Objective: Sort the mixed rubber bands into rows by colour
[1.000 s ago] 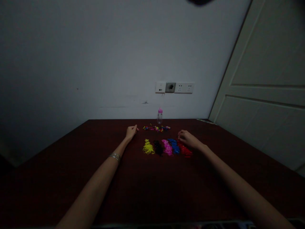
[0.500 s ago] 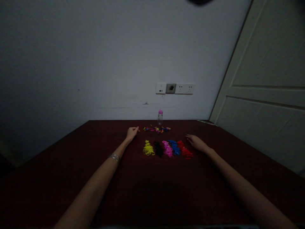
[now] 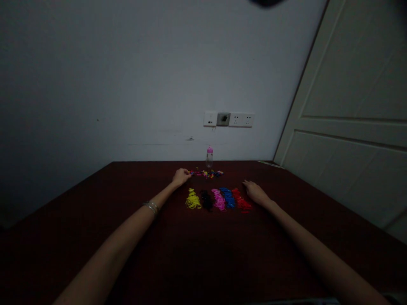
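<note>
No text, label, brand or number can be read here; the small marks on the transparent bottle with pink cap [image 3: 209, 160] are too tiny.

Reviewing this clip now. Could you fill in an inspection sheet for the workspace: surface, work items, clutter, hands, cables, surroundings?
Surface: dark red-brown table, dimly lit.
Work items: side-by-side piles of yellow bands, black bands, pink bands, blue bands and red bands; a mixed-colour pile beyond them.
Clutter: clear bottle with pink top, upright behind the mixed-colour pile.
Hands: left hand at the mixed-colour pile's left end, grip unclear; right hand beside the red bands, fingers extended. Bracelet on left wrist.
Cables: nothing seen.
Surroundings: pale wall with outlet plates; panelled door at right.
</note>
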The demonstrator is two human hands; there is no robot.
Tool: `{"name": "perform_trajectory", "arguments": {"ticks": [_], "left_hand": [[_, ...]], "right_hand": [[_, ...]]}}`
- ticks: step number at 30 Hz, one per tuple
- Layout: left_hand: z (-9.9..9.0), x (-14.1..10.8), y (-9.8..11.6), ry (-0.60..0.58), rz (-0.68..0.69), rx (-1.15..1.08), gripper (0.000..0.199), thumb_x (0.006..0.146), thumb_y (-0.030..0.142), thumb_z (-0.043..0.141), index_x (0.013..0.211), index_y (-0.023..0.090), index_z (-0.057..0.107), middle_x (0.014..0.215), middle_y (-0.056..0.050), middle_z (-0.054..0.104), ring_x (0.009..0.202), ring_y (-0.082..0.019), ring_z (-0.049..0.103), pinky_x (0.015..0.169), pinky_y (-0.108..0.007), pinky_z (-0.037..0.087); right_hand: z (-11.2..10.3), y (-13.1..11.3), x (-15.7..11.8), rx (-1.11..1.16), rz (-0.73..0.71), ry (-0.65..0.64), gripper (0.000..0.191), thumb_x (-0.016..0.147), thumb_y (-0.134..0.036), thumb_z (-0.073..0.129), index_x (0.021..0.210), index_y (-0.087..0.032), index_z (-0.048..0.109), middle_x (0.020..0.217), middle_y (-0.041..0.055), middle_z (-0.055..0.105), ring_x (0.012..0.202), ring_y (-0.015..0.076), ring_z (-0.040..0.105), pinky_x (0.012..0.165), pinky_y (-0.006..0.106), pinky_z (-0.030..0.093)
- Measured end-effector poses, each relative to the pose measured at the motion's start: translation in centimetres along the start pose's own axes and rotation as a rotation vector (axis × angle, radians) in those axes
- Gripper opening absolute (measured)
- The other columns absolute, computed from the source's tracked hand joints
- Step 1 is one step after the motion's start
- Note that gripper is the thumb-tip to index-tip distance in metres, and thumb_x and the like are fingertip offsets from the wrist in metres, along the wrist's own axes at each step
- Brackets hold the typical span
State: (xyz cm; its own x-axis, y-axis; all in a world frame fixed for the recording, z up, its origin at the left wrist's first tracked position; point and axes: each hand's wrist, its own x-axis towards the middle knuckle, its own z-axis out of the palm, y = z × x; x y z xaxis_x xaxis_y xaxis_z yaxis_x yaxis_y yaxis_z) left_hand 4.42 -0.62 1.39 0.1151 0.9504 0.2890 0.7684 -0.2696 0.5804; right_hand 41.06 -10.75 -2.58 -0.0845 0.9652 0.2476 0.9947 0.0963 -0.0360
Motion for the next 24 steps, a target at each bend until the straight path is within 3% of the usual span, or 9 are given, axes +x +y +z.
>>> {"name": "perform_trajectory", "arguments": {"ticks": [6, 12, 24], "left_hand": [[1.8, -0.2, 4.3, -0.124, 0.121, 0.117, 0.024, 0.071, 0.034, 0.064, 0.09, 0.019, 0.071, 0.093, -0.008, 0.068, 0.085, -0.019, 0.061, 0.068, -0.023, 0.042], [3.1, -0.5, 6.9, -0.153, 0.123, 0.219, 0.02, 0.075, 0.032, 0.06, 0.087, 0.021, 0.07, 0.094, -0.009, 0.068, 0.091, -0.021, 0.061, 0.073, -0.025, 0.043], [4.8, -0.3, 6.9, -0.153, 0.116, 0.266, 0.016, 0.076, 0.023, 0.056, 0.085, 0.019, 0.068, 0.094, -0.01, 0.067, 0.092, -0.02, 0.061, 0.075, -0.025, 0.045]], "right_hand": [[0.7, 0.3, -0.2, 0.085, -0.004, 0.095, 0.047, 0.081, -0.006, 0.034, 0.123, -0.006, 0.054, 0.132, 0.0163, 0.049, 0.124, 0.0236, 0.043, 0.106, 0.038, 0.031], [0.7, 0.2, -0.3, 0.133, 0.006, 0.113, 0.047, 0.081, -0.008, 0.035, 0.124, -0.011, 0.055, 0.131, 0.0127, 0.051, 0.124, 0.0225, 0.044, 0.107, 0.038, 0.03], [-0.3, -0.7, -0.8, 0.101, 0.027, 0.078, 0.045, 0.083, -0.009, 0.035, 0.124, -0.005, 0.054, 0.133, 0.0159, 0.048, 0.125, 0.025, 0.042, 0.106, 0.037, 0.031]]}}
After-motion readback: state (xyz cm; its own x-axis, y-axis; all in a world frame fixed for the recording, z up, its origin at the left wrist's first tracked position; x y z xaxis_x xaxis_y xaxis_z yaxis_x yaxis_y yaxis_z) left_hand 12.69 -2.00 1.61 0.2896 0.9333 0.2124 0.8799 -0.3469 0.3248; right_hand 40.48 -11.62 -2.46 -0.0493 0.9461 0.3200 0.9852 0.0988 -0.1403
